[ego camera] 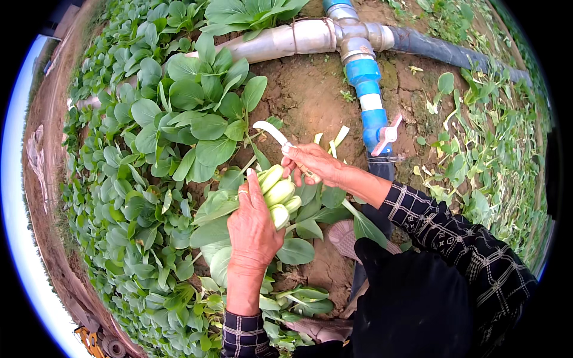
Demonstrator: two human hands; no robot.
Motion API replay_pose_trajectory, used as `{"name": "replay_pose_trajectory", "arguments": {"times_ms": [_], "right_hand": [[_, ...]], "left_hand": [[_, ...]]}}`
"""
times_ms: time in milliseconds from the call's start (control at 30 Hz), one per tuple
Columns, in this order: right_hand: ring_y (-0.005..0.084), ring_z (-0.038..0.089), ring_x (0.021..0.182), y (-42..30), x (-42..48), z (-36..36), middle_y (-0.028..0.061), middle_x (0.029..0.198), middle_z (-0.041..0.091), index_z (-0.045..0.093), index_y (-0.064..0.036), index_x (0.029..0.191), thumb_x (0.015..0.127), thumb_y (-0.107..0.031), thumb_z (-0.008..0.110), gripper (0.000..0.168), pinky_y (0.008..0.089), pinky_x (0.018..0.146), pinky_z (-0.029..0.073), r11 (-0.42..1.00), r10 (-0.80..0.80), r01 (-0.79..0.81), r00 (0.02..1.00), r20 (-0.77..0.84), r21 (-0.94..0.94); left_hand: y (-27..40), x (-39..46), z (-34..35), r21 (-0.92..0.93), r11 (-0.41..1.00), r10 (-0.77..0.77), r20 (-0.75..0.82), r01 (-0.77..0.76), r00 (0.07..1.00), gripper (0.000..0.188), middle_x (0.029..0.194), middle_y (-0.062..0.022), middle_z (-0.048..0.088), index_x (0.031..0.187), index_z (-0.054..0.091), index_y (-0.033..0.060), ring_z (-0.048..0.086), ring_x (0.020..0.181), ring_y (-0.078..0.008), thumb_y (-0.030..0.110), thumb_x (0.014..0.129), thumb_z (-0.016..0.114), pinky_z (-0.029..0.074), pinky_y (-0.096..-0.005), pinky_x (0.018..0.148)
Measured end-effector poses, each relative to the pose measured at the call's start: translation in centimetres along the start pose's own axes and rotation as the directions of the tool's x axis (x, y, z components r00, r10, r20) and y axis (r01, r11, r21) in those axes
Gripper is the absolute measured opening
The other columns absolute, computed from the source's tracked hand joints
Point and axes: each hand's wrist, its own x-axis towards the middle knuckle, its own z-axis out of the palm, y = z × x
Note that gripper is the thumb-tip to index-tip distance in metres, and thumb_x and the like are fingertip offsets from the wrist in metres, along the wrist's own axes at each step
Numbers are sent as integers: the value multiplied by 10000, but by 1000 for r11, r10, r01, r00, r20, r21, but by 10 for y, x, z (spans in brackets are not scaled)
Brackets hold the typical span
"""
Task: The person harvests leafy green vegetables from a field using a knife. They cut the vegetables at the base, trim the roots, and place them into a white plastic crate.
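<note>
My left hand [255, 223] is closed around several heads of bok choy [278, 193]. Their pale green stem bases face up and to the right, while the leaves hang below and to the left of the hand. In my right hand [315, 164] is a small knife with a curved, pale blade [271, 131]; most of its handle is hidden by the fingers. The blade points up and left, away from the bunch, and the right fingers are close beside the stem bases. Cut pale stalks [341, 135] lie on the soil just beyond my right hand.
Dense bok choy plants [134, 215] grow on the left. Ahead, a grey pipe [295, 38] crosses a blue pipe [367, 83] with a pink valve handle [388, 134]. Wilting cut leaves [461, 168] cover the ground at right. My shoe [342, 237] is by a dark hose [380, 169].
</note>
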Motion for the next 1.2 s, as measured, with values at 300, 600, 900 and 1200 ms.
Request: {"name": "replay_pose_trajectory", "arguments": {"times_ms": [300,600,900,1200], "right_hand": [[439,631,684,-3,96,6,285,737,615,566,76,860,982,-357,434,469,491,608,501,509,-439,212,898,-39,-834],[338,616,547,11,105,2,212,618,578,546,58,713,999,-352,414,517,441,527,506,753,-193,76,975,-109,-654],[152,547,454,20,107,-8,66,612,531,516,33,767,988,-443,422,533,287,378,452,922,-80,42,993,-82,-385],[133,521,458,11,92,-1,56,621,528,504,3,746,986,-439,435,508,268,384,423,919,81,-90,996,-40,-383]], "left_hand": [[-24,126,-1,656,750,-224,368,-82,902,1158,1224,-237,557,1525,-86,205,662,963,-295,204,736,761,538,-365,804],[-92,122,30,589,799,-245,137,120,960,1011,1169,-248,570,1446,201,-72,671,927,-292,100,635,781,549,-341,780],[-114,105,47,540,836,-148,54,96,987,905,1085,-216,568,1384,306,-91,673,839,-301,33,613,764,553,-344,723],[-119,84,48,524,842,-149,-11,133,989,838,1087,-205,558,1351,361,-96,669,816,-291,40,619,744,552,-342,706]]}}
